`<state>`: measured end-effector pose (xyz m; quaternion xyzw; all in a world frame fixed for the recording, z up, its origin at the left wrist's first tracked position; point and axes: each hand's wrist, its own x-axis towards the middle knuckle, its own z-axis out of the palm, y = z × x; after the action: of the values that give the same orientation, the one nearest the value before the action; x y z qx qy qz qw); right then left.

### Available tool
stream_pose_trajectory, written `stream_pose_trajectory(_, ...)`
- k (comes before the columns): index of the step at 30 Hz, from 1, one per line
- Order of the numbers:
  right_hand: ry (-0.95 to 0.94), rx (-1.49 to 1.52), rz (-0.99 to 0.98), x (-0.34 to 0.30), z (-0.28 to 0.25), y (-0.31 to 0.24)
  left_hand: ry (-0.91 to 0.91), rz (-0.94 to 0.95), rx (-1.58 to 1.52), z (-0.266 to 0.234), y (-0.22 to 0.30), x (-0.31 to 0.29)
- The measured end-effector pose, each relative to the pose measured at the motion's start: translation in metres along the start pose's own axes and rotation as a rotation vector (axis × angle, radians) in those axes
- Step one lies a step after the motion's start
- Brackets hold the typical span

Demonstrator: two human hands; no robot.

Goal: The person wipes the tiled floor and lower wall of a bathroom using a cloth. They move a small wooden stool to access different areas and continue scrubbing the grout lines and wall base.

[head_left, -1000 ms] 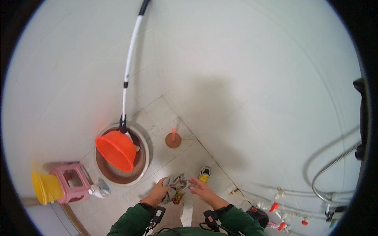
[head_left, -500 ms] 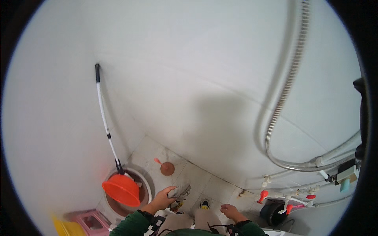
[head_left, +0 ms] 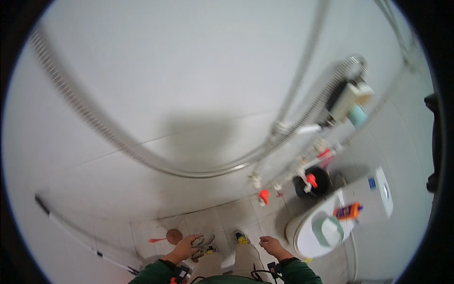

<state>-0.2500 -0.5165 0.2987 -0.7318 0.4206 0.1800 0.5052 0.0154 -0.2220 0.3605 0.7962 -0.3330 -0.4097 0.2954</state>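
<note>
My left hand (head_left: pixel 182 250) is closed around a crumpled grey cloth (head_left: pixel 200 242), held low above my left shoe. Part of the cloth hangs out past the fingertips. My right hand (head_left: pixel 275 248) is held out in front of my right leg, its fingers curled in, and I see nothing in it. On the floor, near my left hand, sits a round brown plunger-like piece with a pink-red handle (head_left: pixel 174 236). To the right of my right hand is a white toilet (head_left: pixel 302 239), with a pale green basin (head_left: pixel 324 227) and an orange bottle (head_left: pixel 348 211) on its lid.
A ribbed metal hose (head_left: pixel 203 174) loops across the white wall. Pipes with red-handled taps (head_left: pixel 264 197) run low along it towards a black bucket (head_left: pixel 318 185). A white pole with a dark grip (head_left: pixel 71 232) leans at the left. A white and black box (head_left: pixel 347 102) hangs at right.
My view has swung to the right, bringing the toilet, basin and orange bottle into sight. The red basin and large tub at the left have left the view. My left hand still holds the cloth.
</note>
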Motion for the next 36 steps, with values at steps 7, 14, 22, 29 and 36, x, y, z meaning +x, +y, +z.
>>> stream_pose_trajectory(7,0.365,0.23,0.166,-0.104,0.054,0.103,-0.433,-0.237,-0.11,0.02,0.046,0.046)
stream_pose_trajectory(14,0.664,0.394,0.406,-0.146,0.064,0.188,-0.591,0.241,0.353,0.116,0.092,0.109)
stream_pose_trajectory(22,1.032,0.168,0.286,-0.075,-0.005,0.241,-0.685,-0.093,0.351,0.174,0.133,0.119)
stream_pose_trajectory(29,1.236,-0.147,0.202,-0.016,-0.039,0.276,-0.839,0.343,0.737,0.253,0.066,0.192)
stream_pose_trajectory(36,1.316,-0.371,0.285,0.055,-0.022,0.321,-0.835,0.563,1.007,0.338,-0.034,0.29)
